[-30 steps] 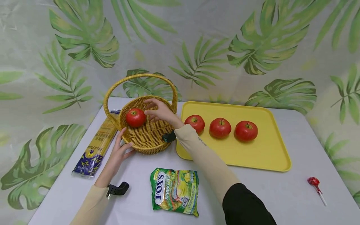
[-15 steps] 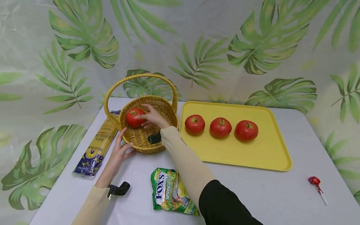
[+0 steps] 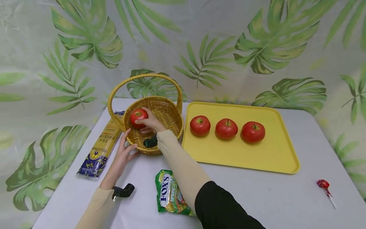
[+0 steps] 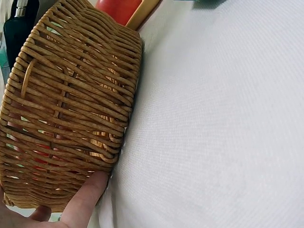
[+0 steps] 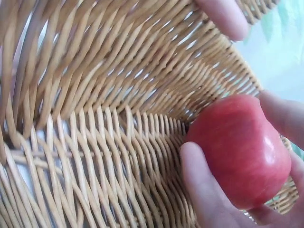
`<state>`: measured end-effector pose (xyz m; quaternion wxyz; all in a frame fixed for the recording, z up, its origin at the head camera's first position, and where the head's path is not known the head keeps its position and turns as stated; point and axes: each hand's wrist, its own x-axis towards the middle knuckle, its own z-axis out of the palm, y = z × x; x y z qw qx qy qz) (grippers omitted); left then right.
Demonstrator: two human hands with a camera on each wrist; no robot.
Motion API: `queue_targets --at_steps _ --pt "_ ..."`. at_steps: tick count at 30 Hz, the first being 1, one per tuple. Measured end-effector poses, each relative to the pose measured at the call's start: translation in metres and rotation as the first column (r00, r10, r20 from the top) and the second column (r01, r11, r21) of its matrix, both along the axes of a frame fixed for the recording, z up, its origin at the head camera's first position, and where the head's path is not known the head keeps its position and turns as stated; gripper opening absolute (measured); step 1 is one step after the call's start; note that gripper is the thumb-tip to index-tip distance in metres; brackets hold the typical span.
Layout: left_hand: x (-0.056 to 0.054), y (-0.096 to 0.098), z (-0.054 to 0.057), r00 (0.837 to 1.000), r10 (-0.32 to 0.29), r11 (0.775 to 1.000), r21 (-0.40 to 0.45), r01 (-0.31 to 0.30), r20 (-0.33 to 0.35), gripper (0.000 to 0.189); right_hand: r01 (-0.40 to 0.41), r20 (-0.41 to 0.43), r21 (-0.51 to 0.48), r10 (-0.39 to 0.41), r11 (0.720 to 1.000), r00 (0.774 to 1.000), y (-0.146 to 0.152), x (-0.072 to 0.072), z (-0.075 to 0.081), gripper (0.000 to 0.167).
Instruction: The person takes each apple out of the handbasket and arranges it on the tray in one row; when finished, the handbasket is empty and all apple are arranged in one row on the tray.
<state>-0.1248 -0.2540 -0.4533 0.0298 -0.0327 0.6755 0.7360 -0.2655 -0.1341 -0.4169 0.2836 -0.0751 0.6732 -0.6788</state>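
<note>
In the head view a red apple sits at the left side of the wicker basket. My right hand reaches inside and grips this apple; in the right wrist view, thumb and fingers lie on either side of the fruit. My left hand touches the basket's near left side with spread, fairly straight fingers. One finger lies against the woven wall in the left wrist view, and a fingertip shows at the rim in the right wrist view.
Right of the basket, a yellow tray bears three red apples. A spaghetti pack lies at left, partly under the basket's edge. The right forearm partly covers a green candy bag. A lollipop lies far right.
My right hand has moved left inside the basket and closed its fingers round the apple there. The right forearm now covers part of the candy bag. My left hand keeps its place.
</note>
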Motion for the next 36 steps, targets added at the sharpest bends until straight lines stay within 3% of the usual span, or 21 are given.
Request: queue_targets --at_steps 6,10,19,23,36 --pt "-0.002 0.003 0.001 1.0 -0.007 1.0 -0.007 0.007 0.0 0.067 0.076 -0.055 0.003 -0.076 0.997 0.996 0.001 -0.003 -0.003 0.065" --pt "-0.002 0.003 -0.001 1.0 -0.008 1.0 -0.011 0.008 -0.002 0.066 0.088 -0.079 0.04 -0.084 0.995 0.993 0.005 -0.001 -0.001 0.066" --pt "0.0 0.0 0.001 1.0 -0.012 1.0 -0.016 0.011 -0.008 0.066 -0.021 -0.098 0.021 0.023 1.0 0.995 0.023 -0.004 0.017 0.062" --pt "0.0 0.0 0.0 1.0 -0.009 1.0 -0.022 0.009 -0.006 0.067 -0.086 -0.159 0.044 0.092 0.995 0.983 0.038 -0.006 0.027 0.061" --pt "0.002 0.001 0.001 1.0 -0.002 1.0 -0.001 0.002 -0.009 0.069 -0.165 -0.276 0.107 0.189 0.98 0.942 0.123 0.005 0.054 0.058"
